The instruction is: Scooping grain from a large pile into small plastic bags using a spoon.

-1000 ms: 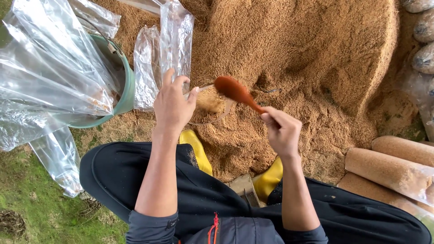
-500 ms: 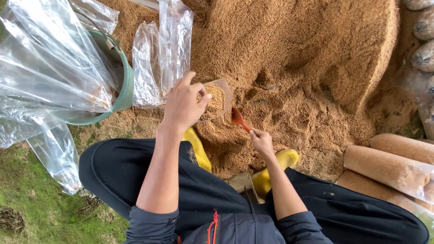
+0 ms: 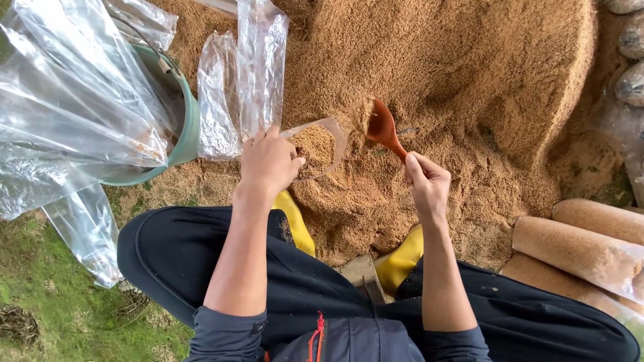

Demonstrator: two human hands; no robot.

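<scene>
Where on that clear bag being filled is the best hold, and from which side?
Pinch the clear bag at the rim of its open mouth, coming from the left side, as the left hand does now. The mouth faces the brown scoop in the right hand, so that side should probably stay free. The lower part is soft film sagging with sawdust.

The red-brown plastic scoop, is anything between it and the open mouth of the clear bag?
Nothing visible. The red-brown plastic scoop, held by the right hand, hangs just right of the clear plastic bag mouth that the left hand holds open; only falling sawdust lies between.
</scene>
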